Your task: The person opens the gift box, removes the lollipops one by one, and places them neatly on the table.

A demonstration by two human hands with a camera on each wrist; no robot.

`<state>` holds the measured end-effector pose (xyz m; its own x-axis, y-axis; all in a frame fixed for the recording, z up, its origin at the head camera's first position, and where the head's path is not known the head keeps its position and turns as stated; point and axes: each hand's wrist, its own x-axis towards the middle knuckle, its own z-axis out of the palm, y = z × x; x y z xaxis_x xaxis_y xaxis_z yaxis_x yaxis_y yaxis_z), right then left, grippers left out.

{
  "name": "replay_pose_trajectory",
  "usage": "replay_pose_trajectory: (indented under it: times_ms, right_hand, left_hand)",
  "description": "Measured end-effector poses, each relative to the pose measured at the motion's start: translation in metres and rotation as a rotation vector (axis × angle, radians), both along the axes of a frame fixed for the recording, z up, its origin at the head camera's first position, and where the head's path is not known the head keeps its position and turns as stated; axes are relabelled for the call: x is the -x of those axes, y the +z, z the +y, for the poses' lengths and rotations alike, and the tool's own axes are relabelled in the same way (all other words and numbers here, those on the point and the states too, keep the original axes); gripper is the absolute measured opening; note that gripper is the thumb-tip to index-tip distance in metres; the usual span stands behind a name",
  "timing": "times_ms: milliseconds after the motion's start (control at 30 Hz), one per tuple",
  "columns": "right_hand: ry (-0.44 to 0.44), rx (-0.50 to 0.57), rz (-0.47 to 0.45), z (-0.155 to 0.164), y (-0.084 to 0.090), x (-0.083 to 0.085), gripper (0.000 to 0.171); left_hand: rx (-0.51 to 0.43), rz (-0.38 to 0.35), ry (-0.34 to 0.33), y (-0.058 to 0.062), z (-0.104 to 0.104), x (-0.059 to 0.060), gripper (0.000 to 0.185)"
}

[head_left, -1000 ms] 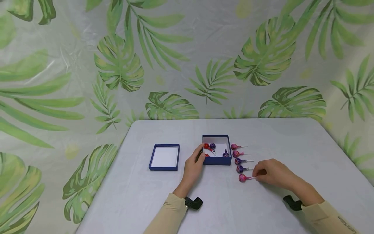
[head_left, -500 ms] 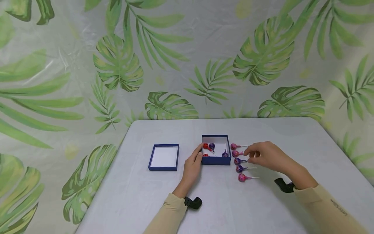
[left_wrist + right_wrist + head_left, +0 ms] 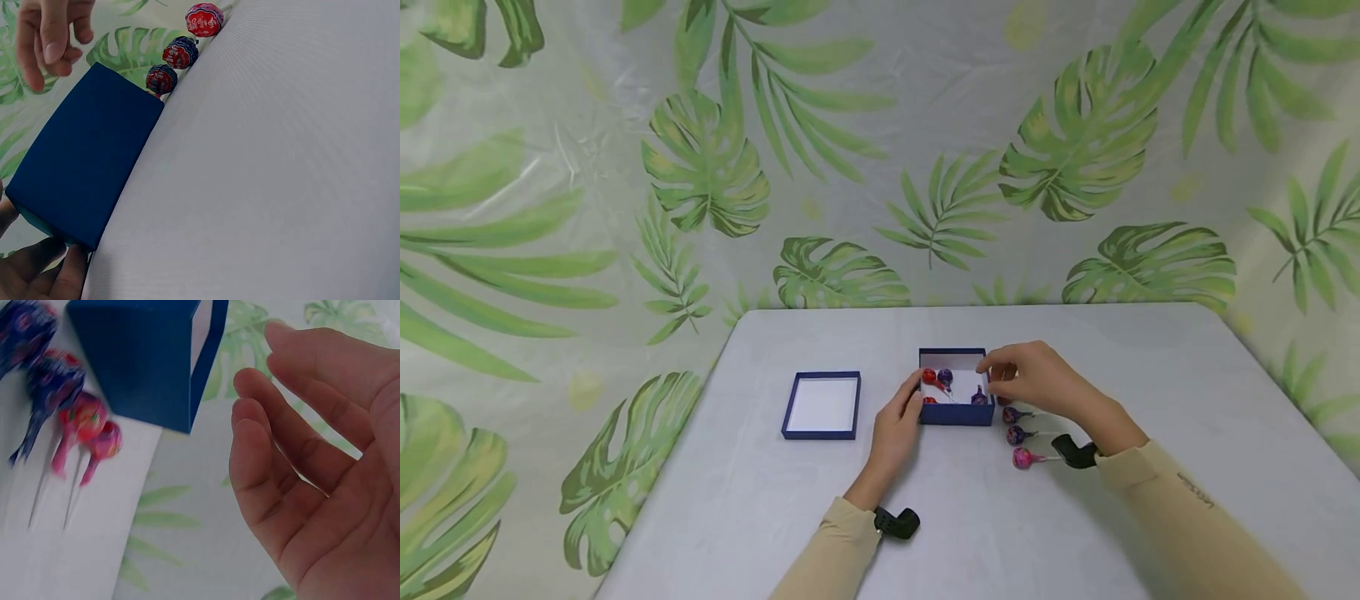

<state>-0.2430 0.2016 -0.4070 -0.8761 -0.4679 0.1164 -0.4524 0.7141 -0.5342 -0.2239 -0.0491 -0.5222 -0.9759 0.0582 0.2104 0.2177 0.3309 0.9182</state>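
**Reaching across to the box**

Swinging up and leftward from the row of lollipops (image 3: pixel 1017 434), and now hovering at the right rim of the box (image 3: pixel 957 414): the right hand (image 3: pixel 1026 379). Showing nothing between its fingers (image 3: pixel 262 456) in the wrist view, these lying loosely bent and apart, palm bare. Staying put meanwhile against the box's left wall, the left hand (image 3: pixel 897 425), thumb hooked over the rim and fingers pressing the outer side, likely bracing the box so that it is not sliding on the surface (image 3: pixel 1150 375).

Sitting open near the middle of the surface, the dark blue box with its white inside. Lying in it, a few sweets (image 3: pixel 946 377), red and purple, heads toward the back and right walls. Waiting just beside its right wall, three lollipops plainly showing with sticks pointing right, and part of another peeping from under the right hand. Resting well to the left, upturned and holding nothing, the lid (image 3: pixel 822 432).
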Motion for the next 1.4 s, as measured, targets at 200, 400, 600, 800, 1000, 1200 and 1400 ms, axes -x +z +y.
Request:
replay_pose_trajectory:
  times_ms: [200, 400, 600, 800, 1000, 1200, 1400]
  right_hand:
    - [0.039, 0.0, -0.006, -0.023, -0.006, 0.014, 0.023]
    - [0.076, 0.008, -0.047, -0.039, -0.014, 0.026, 0.022]
    - [0.141, 0.01, -0.093, -0.05, -0.024, 0.035, 0.022]
    - [0.205, -0.016, -0.082, -0.059, -0.037, 0.045, 0.021]
    - [0.243, -0.06, -0.072, -0.069, -0.047, 0.052, 0.019]
    - [0.231, -0.047, -0.056, -0.077, -0.052, 0.055, 0.019]
    - [0.216, -0.03, -0.062, -0.084, -0.053, 0.056, 0.018]
  left_hand:
    - [-0.009, -0.018, -0.01, -0.001, -0.002, -0.001, 0.042]
    - [0.0, 0.011, -0.016, 0.001, -0.002, -0.001, 0.043]
    - [0.013, 0.005, -0.016, 0.001, -0.002, -0.002, 0.043]
    - [0.013, 0.011, 0.0, 0.0, -0.003, -0.001, 0.042]
    - [-0.01, 0.038, -0.004, 0.002, -0.002, -0.003, 0.041]
    - [-0.031, 0.029, -0.012, 0.002, -0.002, -0.003, 0.041]
    - [-0.038, 0.036, 0.025, 0.003, -0.004, -0.003, 0.04]
